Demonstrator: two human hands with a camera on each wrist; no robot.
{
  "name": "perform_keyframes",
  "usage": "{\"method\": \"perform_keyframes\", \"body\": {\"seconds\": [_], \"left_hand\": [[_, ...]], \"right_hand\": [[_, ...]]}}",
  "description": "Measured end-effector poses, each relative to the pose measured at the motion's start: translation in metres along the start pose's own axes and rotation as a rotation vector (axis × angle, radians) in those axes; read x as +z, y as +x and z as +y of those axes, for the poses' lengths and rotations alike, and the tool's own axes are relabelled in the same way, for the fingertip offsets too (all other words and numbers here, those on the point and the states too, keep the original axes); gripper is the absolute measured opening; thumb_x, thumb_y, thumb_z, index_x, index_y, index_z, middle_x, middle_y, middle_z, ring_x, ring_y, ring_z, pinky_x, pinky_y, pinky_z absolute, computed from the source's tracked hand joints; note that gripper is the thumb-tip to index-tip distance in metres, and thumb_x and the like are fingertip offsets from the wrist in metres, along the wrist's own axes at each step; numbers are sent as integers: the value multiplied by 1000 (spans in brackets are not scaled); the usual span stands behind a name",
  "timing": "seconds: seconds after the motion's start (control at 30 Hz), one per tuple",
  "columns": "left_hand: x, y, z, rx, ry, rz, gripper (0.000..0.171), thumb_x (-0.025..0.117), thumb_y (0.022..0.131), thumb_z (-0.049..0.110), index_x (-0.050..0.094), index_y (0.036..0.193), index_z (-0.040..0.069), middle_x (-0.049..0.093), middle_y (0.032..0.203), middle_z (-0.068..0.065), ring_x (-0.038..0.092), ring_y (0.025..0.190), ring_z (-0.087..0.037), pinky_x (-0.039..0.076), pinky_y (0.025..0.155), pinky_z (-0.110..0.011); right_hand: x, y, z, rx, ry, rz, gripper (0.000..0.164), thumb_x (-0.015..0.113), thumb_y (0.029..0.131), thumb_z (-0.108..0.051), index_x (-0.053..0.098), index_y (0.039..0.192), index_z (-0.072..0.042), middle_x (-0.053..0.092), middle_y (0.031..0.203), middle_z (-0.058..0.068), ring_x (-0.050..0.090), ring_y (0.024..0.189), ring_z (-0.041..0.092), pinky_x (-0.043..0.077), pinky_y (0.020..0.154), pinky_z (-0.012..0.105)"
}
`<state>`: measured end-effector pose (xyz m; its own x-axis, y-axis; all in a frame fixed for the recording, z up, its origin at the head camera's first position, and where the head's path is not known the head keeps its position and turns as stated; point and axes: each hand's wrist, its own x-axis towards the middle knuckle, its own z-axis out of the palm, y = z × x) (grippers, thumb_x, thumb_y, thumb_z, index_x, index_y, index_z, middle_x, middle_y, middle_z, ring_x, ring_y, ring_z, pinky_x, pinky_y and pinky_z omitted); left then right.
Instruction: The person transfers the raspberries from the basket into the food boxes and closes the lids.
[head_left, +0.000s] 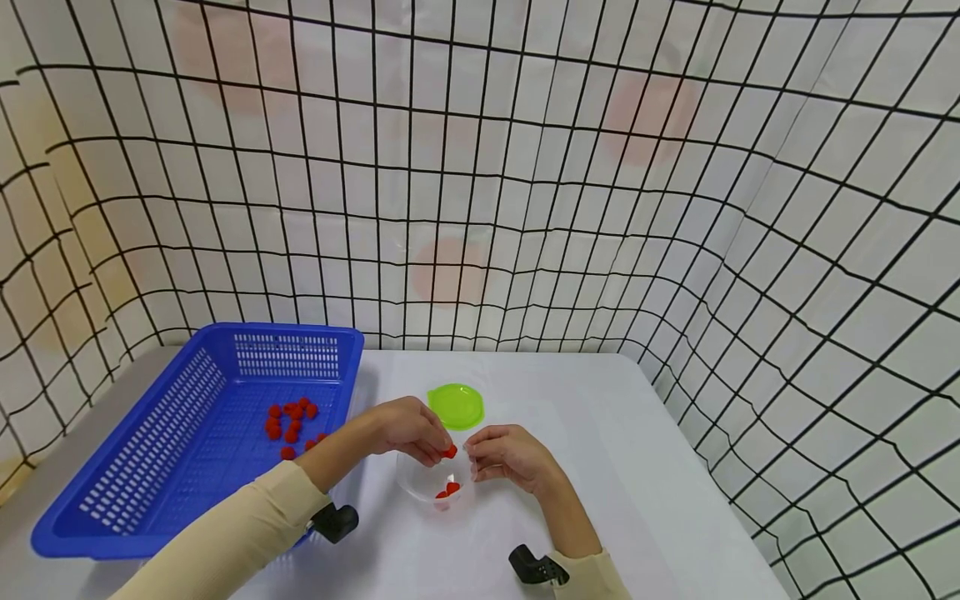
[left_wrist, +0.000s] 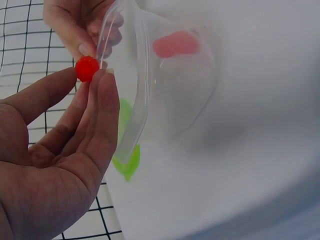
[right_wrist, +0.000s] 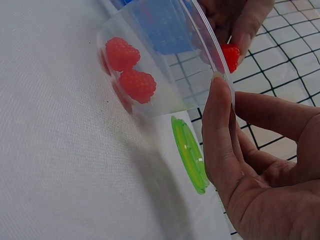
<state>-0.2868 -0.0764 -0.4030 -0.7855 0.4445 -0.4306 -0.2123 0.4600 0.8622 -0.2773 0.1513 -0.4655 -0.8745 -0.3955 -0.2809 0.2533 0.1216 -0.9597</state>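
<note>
Two berries (right_wrist: 137, 86) lie in a clear bowl (left_wrist: 182, 95); right fingers (right_wrist: 218, 112) pinch its rim (right_wrist: 208, 37), likely steadying it; left fingers (left_wrist: 106, 97) pinch another berry (left_wrist: 87, 68).

Lighting: bright, diffuse; source out of view.

Head view: mostly crisp; lines of the black-gridded wall (head_left: 570, 167) bow toward the frame edges, well to either side of the hands; soft grey shadow on the white table (head_left: 600, 417) below the left hand (head_left: 412, 429).

Left wrist view: hazy; pale glare along the rim of the clear bowl (left_wrist: 143, 80) beside the fingertips; blue-grey band (left_wrist: 280, 210), unfocused, well beyond them.

Right wrist view: greyer; broad soft shadow left of the right hand (right_wrist: 272, 170); small glints on the green lid (right_wrist: 189, 157) near its fingers.
</note>
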Motion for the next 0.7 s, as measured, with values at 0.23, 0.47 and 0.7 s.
{"method": "perform_keyframes", "body": {"seconds": [0.23, 0.47, 0.7], "left_hand": [[3, 1, 1, 9, -7, 17, 16, 71, 93, 10, 75, 100, -3, 77, 93, -15, 75, 87, -33, 64, 79, -35], [4, 2, 0, 5, 9, 18, 16, 71, 92, 11, 75, 100, -3, 76, 89, -11, 74, 76, -22, 64, 78, -34], [4, 2, 2, -14, -10, 26, 16, 69, 92, 9, 74, 100, -4, 76, 87, -12, 74, 78, -22, 64, 79, -35]], "right_hand": [[2, -3, -1, -5, 2, -4, 35, 67, 96, -11, 62, 118, 15, 67, 80, 4, 67, 69, 16, 64, 73, 30], [1, -3, -1, -1, 6, -6, 31, 66, 96, -11, 64, 115, 13, 67, 81, 5, 66, 70, 16, 64, 73, 30], [1, -3, -2, -7, 16, -9, 26, 67, 95, -10, 67, 111, 10, 67, 82, 5, 67, 70, 17, 63, 72, 30]]}}
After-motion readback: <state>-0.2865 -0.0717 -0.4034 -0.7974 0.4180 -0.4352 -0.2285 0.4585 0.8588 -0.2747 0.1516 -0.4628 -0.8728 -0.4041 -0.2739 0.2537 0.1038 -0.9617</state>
